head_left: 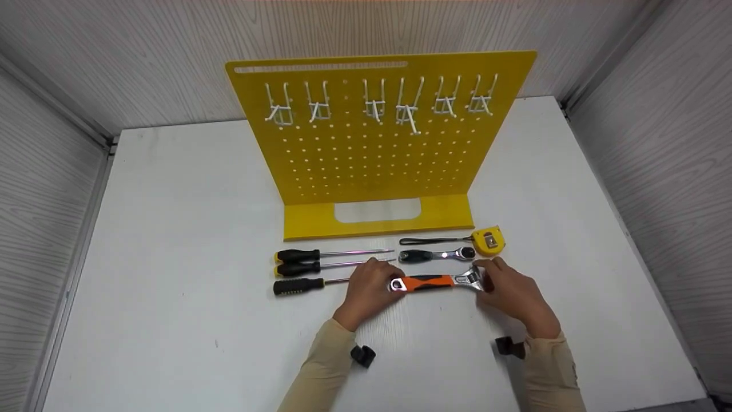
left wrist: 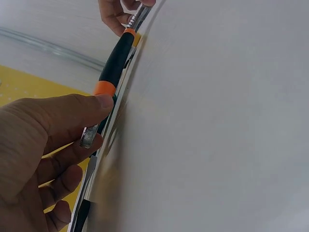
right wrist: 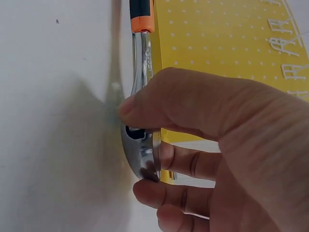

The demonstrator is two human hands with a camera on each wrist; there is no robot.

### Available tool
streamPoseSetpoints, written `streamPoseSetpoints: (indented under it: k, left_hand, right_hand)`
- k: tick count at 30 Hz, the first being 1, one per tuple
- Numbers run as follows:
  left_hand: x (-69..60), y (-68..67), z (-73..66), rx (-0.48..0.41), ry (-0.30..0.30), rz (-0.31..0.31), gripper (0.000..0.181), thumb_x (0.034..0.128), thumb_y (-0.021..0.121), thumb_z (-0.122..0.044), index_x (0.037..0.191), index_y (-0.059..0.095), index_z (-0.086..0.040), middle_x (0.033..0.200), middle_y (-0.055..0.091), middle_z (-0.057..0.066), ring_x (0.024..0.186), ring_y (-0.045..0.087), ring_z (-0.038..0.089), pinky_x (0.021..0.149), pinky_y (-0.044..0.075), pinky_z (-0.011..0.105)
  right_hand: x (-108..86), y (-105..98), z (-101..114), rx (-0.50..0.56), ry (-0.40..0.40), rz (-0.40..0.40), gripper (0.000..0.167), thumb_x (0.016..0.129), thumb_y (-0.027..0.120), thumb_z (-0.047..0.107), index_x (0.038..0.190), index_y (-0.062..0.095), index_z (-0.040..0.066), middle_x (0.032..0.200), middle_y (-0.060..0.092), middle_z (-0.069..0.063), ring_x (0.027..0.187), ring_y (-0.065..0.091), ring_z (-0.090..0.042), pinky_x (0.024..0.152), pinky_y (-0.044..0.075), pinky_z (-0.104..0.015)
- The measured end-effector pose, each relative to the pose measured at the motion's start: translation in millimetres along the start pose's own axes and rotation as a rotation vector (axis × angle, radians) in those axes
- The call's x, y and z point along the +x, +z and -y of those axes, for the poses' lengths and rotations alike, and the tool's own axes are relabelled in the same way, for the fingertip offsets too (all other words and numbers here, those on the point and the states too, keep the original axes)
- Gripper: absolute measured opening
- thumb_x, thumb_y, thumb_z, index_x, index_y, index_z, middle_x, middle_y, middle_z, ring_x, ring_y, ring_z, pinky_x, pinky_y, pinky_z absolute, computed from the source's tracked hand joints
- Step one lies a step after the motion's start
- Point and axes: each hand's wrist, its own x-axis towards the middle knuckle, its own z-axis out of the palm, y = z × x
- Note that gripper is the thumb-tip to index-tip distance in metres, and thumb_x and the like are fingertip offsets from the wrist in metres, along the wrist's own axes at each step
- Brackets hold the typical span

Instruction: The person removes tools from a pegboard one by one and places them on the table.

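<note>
An adjustable wrench (head_left: 426, 282) with an orange and black handle lies level between my two hands, its metal head to the right. My left hand (head_left: 372, 289) pinches the handle end, thumb on one side and fingers on the other, as the left wrist view shows. At the head, my right hand (head_left: 512, 292) grips the metal between thumb and fingers; in the right wrist view the thumb covers part of the adjustable wrench (right wrist: 142, 145). Just beyond it lie a ratchet wrench (head_left: 436, 255) and a yellow tape measure (head_left: 489, 241) with a black strap.
A yellow pegboard (head_left: 377, 154) with several white hooks (head_left: 374, 107) along its top stands behind the tools. Left of the wrench lie three screwdrivers (head_left: 297, 268), the nearest one's shaft partly behind my left hand. Walls border the white table (head_left: 189, 320) at the back and sides.
</note>
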Motion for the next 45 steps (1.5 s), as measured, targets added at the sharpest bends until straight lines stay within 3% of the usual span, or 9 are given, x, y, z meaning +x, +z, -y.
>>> streamPoseSetpoints:
  k: [9,25,35,45]
  left_hand:
    - [0.8,3.1,0.0,0.001,0.006,-0.002,0.019,0.0749,0.08,-0.026,0.092,0.076,-0.017,0.088,0.072,-0.004,0.082,0.058,0.015,0.079,0.046,0.033]
    - [0.1,6.6,0.4,0.024,0.015,-0.011,0.02,0.075,0.08,-0.026,0.092,0.076,-0.017,0.09,0.07,-0.004,0.085,0.059,0.016,0.081,0.047,0.035]
    - [-1.3,0.1,-0.6,0.026,0.014,0.008,0.024,0.0765,0.078,-0.027,0.098,0.075,-0.017,0.092,0.068,-0.003,0.087,0.059,0.017,0.084,0.047,0.035]
    - [-3.7,-13.9,-4.0,-0.075,-0.029,0.013,0.049,0.0751,0.081,-0.035,0.118,0.066,-0.018,0.1,0.067,-0.003,0.094,0.057,0.016,0.084,0.044,0.036]
  right_hand:
    - [-0.2,1.6,-1.1,0.01,0.028,0.018,0.058,0.08,0.072,0.014,0.134,0.05,0.012,0.098,0.051,-0.006,0.079,0.05,-0.018,0.064,0.043,-0.031]
    - [-1.7,5.4,-1.5,0.006,0.006,-0.004,0.053,0.08,0.073,0.012,0.13,0.053,0.01,0.096,0.052,-0.005,0.076,0.049,-0.017,0.063,0.042,-0.03]
    - [-0.9,-1.6,-1.3,0.048,0.067,0.06,0.056,0.085,0.07,0.016,0.137,0.049,0.012,0.101,0.055,-0.006,0.083,0.051,-0.018,0.069,0.046,-0.033]
    - [-4.0,-10.1,7.4,0.06,0.053,-0.075,0.062,0.089,0.066,0.021,0.145,0.04,0.014,0.121,0.056,-0.013,0.094,0.059,-0.026,0.076,0.052,-0.044]
